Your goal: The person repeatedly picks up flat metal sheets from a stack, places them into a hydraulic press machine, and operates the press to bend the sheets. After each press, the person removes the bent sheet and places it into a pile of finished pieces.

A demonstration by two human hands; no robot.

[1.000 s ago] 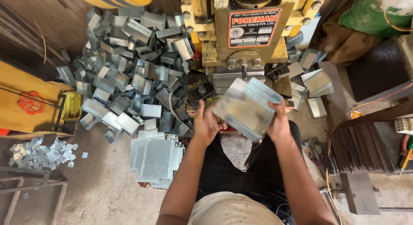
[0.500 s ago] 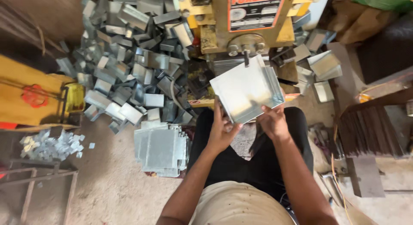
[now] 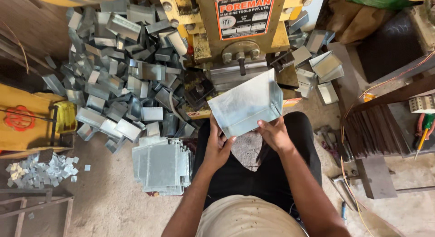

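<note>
Both forearms raised, left hand (image 3: 218, 145), right hand (image 3: 273, 133) gripping metal sheet (image 3: 244, 104)

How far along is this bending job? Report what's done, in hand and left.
Done: a big pile of bent pieces lies left of the yellow press, with a few more on its right. In hand: the left hand and right hand hold one sheet, its right edge already folded up, in front of the press. Left: a stack of flat blanks on the floor.
</note>
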